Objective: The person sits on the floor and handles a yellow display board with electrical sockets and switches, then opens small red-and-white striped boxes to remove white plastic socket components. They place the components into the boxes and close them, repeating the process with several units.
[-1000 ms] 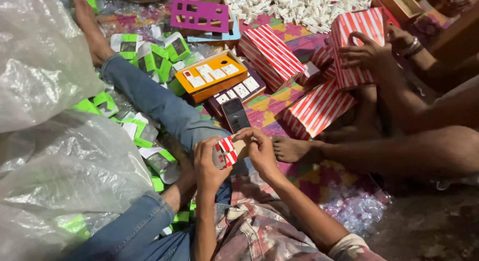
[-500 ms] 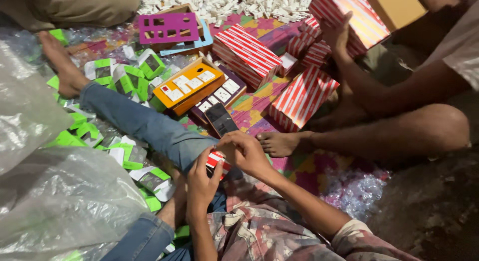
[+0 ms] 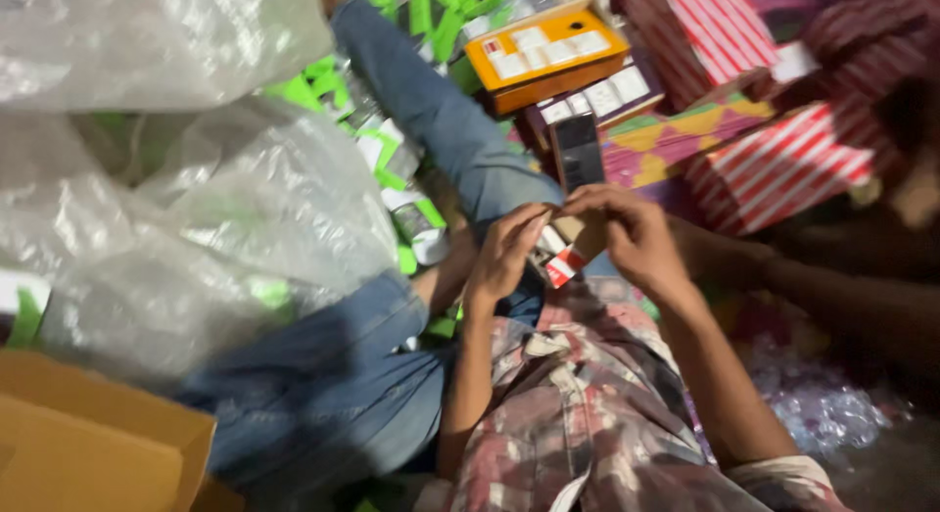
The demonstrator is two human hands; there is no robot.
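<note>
Pinching a small red-and-white carton (image 3: 562,255) between them, left hand (image 3: 503,258) and right hand (image 3: 634,240) meet above the denim knee (image 3: 490,179), near a phone (image 3: 578,152).

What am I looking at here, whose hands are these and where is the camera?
There is no machine. The camera sits on a person's head and looks down at their lap as they sit on the floor in jeans and a plaid shirt. Their left hand and right hand together hold a small red and white box between the fingers. Just beyond lies a dark phone, an orange tray of small white packs and red striped boxes. Clear plastic bags fill the left, with green and white cartons beside the leg. The picture is blurred.
</note>
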